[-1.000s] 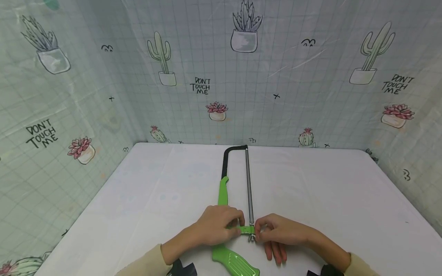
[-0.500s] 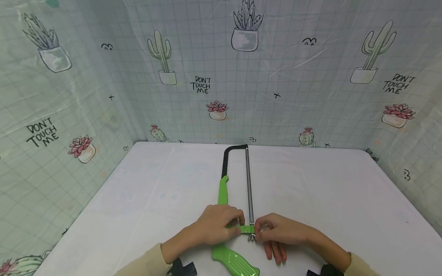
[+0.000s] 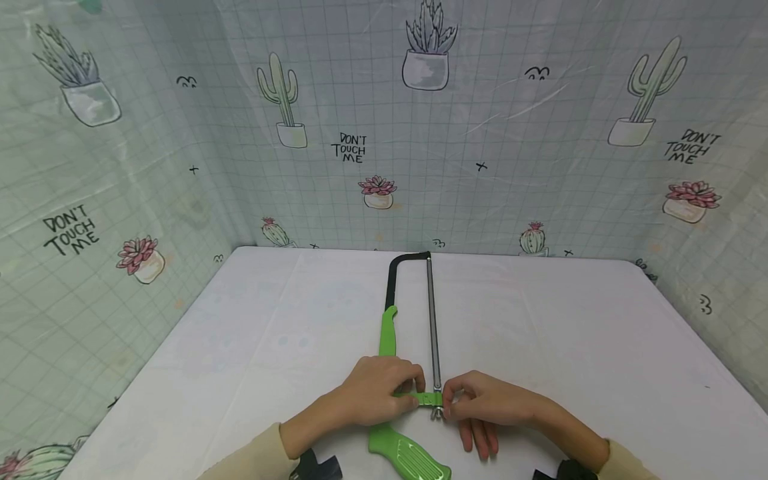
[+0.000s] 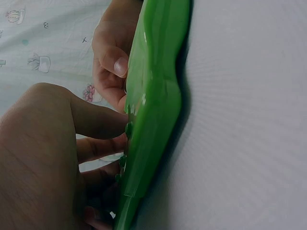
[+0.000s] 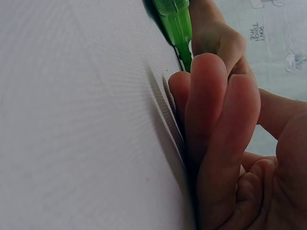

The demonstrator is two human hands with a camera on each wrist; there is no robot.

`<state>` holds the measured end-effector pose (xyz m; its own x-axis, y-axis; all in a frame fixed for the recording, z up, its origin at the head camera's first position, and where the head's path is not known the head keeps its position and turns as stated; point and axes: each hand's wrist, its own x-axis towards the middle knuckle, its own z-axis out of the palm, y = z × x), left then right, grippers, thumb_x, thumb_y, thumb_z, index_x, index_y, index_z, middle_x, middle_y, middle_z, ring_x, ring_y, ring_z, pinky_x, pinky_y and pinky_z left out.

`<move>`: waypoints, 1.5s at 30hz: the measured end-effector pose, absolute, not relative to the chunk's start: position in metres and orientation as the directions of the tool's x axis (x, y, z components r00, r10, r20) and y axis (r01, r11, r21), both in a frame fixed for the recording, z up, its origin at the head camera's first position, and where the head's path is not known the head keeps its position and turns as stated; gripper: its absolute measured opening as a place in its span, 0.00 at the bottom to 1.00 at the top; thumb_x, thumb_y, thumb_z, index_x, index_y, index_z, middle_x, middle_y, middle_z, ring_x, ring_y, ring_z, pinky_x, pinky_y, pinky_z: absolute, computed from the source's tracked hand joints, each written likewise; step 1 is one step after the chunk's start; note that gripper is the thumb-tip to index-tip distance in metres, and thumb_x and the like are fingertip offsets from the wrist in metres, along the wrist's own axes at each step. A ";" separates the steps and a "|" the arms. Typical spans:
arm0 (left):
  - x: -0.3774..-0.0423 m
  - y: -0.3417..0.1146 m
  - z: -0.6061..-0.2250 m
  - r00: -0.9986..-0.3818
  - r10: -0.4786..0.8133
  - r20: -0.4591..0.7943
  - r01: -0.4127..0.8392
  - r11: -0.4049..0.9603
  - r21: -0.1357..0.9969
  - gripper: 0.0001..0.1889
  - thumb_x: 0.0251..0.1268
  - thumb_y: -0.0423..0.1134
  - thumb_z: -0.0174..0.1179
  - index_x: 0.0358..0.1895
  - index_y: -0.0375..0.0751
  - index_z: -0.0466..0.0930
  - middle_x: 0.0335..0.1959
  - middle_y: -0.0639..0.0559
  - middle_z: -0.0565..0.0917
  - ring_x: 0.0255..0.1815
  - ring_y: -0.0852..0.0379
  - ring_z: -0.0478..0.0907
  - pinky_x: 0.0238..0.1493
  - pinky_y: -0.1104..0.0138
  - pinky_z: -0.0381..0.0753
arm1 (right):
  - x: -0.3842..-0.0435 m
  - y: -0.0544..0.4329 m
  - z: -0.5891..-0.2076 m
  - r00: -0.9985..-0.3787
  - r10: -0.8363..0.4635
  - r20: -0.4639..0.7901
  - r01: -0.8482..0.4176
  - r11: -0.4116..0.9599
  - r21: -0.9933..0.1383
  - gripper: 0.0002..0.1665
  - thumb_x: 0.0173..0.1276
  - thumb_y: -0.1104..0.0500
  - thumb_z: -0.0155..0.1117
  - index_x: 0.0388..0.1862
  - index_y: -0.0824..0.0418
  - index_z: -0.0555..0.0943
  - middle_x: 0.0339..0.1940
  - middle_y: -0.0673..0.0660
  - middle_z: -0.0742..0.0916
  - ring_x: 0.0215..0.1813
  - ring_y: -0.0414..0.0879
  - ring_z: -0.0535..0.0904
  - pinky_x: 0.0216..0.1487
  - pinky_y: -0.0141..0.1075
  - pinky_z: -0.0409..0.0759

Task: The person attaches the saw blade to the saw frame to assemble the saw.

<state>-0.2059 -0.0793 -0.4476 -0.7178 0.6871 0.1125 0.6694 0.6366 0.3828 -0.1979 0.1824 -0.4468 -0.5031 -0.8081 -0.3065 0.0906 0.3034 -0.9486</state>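
A hacksaw lies on the white table, its green handle (image 3: 409,456) toward me and its black front frame (image 3: 391,283) pointing away. The grey blade (image 3: 433,327) runs along its right side down to a green bracket (image 3: 429,399), with a silver wing nut (image 3: 437,414) just below. My left hand (image 3: 379,392) lies over the green frame, thumb and fingers gripping it at the bracket. At the bracket's right end, my right hand (image 3: 489,400) pinches with thumb and index finger beside the wing nut; its other fingers extend down near the table. The left wrist view shows the green frame (image 4: 160,96) close up.
The white table (image 3: 570,320) stretches out on both sides of the hacksaw. Behind and beside it hangs a cactus-print cloth (image 3: 480,200). Black wrist gear (image 3: 318,467) shows below the left sleeve.
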 end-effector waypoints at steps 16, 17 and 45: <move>-0.204 -0.079 -0.446 -0.715 0.691 0.109 0.669 0.631 0.391 0.05 0.62 0.49 0.62 0.40 0.62 0.83 0.28 0.70 0.77 0.30 0.73 0.70 0.29 0.73 0.67 | -0.197 0.183 -0.447 -0.493 -0.817 -0.300 0.093 0.293 -0.951 0.08 0.75 0.63 0.52 0.47 0.64 0.77 0.23 0.57 0.90 0.15 0.39 0.82 0.16 0.29 0.77; -0.204 -0.079 -0.446 -0.715 0.691 0.109 0.670 0.632 0.391 0.05 0.62 0.49 0.62 0.40 0.62 0.83 0.28 0.70 0.77 0.30 0.73 0.70 0.29 0.73 0.67 | -0.196 0.183 -0.447 -0.493 -0.816 -0.302 0.095 0.294 -0.951 0.08 0.75 0.63 0.52 0.47 0.64 0.77 0.23 0.57 0.90 0.15 0.38 0.82 0.16 0.29 0.77; -0.200 -0.080 -0.442 -0.713 0.689 0.128 0.675 0.626 0.390 0.06 0.61 0.48 0.62 0.40 0.61 0.84 0.29 0.70 0.78 0.31 0.74 0.70 0.31 0.75 0.67 | -0.193 0.181 -0.444 -0.510 -0.804 -0.305 0.112 0.289 -0.951 0.06 0.77 0.62 0.56 0.46 0.64 0.76 0.22 0.55 0.89 0.15 0.38 0.82 0.17 0.28 0.76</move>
